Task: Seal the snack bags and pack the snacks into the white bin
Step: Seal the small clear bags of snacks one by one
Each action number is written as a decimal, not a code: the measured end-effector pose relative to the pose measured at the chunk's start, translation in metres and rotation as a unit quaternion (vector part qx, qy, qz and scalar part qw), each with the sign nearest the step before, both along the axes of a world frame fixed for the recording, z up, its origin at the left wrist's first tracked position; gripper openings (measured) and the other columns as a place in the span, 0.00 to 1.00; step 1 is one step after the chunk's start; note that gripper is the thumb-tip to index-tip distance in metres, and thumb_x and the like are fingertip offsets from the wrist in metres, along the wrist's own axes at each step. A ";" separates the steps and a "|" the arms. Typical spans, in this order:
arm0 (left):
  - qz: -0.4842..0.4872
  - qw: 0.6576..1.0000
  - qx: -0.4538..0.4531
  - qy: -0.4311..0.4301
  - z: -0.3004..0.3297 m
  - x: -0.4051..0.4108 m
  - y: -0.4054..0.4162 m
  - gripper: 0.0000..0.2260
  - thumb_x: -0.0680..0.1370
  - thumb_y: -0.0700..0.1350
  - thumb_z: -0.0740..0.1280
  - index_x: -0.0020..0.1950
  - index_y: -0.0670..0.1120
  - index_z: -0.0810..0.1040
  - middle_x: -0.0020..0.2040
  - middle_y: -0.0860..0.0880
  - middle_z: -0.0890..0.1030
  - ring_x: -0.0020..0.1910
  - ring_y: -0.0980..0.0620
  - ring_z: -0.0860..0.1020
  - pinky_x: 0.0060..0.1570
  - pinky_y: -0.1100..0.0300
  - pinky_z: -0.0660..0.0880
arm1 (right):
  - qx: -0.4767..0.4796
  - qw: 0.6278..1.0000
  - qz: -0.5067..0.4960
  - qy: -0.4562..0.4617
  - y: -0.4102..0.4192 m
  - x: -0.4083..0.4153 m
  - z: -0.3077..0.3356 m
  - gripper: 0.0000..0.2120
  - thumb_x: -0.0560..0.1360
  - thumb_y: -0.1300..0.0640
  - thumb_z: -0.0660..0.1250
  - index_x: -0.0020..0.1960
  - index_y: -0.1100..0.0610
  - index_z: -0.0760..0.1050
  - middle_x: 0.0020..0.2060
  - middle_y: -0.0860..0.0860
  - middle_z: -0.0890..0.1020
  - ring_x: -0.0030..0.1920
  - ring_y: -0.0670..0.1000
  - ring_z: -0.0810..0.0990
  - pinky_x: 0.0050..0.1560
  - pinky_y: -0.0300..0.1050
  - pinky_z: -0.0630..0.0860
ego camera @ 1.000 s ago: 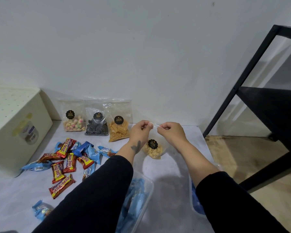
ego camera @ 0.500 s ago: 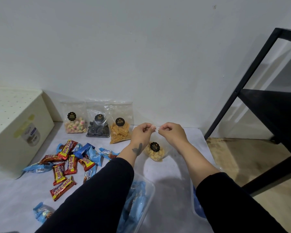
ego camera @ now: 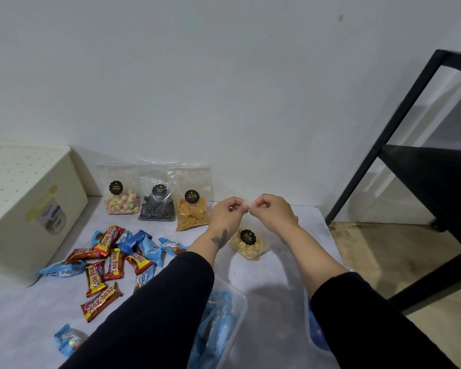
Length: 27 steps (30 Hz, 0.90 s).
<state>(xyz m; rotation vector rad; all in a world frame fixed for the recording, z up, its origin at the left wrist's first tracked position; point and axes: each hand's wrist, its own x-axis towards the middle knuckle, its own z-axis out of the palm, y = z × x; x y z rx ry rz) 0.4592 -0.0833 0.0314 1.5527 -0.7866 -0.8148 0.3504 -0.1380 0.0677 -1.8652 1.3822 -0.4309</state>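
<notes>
A clear snack bag with yellow pieces and a black round label hangs above the table. My left hand and my right hand pinch its top edge close together, fingers curled. Three more clear bags lean on the wall: pastel candies, black spirals and orange sticks. The white bin stands at the left with its perforated lid on.
Several red and blue wrapped bars lie scattered on the white table. A clear tub with blue wrappers sits under my left forearm, another under my right. A black metal shelf frame stands at the right.
My two hands have drawn closer together along the bag's top edge. The bag hangs in about the same place.
</notes>
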 end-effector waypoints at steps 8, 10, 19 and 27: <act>-0.010 0.999 0.016 -0.032 0.006 0.002 0.000 0.05 0.76 0.38 0.66 0.41 0.44 0.78 0.33 0.52 0.74 0.33 0.56 0.70 0.35 0.68 0.68 | 0.005 1.000 0.007 0.018 0.001 0.003 0.003 0.11 0.71 0.44 0.68 0.36 0.49 0.73 0.32 0.43 0.74 0.42 0.48 0.75 0.57 0.52 0.66; -0.014 0.999 0.020 -0.041 0.005 0.003 0.000 0.06 0.76 0.37 0.65 0.40 0.44 0.77 0.33 0.52 0.73 0.32 0.56 0.69 0.34 0.67 0.66 | -0.004 1.000 0.009 0.024 0.002 0.005 0.002 0.11 0.71 0.45 0.68 0.35 0.49 0.72 0.30 0.43 0.73 0.40 0.48 0.74 0.55 0.52 0.66; 0.012 0.999 0.015 -0.043 -0.003 0.006 -0.002 0.04 0.78 0.42 0.65 0.46 0.44 0.79 0.41 0.48 0.80 0.43 0.51 0.77 0.41 0.65 0.71 | -0.004 0.999 0.032 -0.001 0.000 0.002 0.004 0.05 0.73 0.53 0.66 0.42 0.48 0.80 0.42 0.46 0.82 0.51 0.51 0.79 0.56 0.48 0.75; 0.019 0.999 0.013 -0.028 -0.006 0.003 -0.007 0.04 0.78 0.43 0.65 0.46 0.46 0.78 0.44 0.48 0.80 0.46 0.49 0.77 0.43 0.62 0.71 | -0.010 0.999 0.031 -0.012 -0.005 -0.005 0.000 0.13 0.75 0.65 0.63 0.54 0.56 0.82 0.49 0.50 0.84 0.50 0.48 0.78 0.49 0.37 0.69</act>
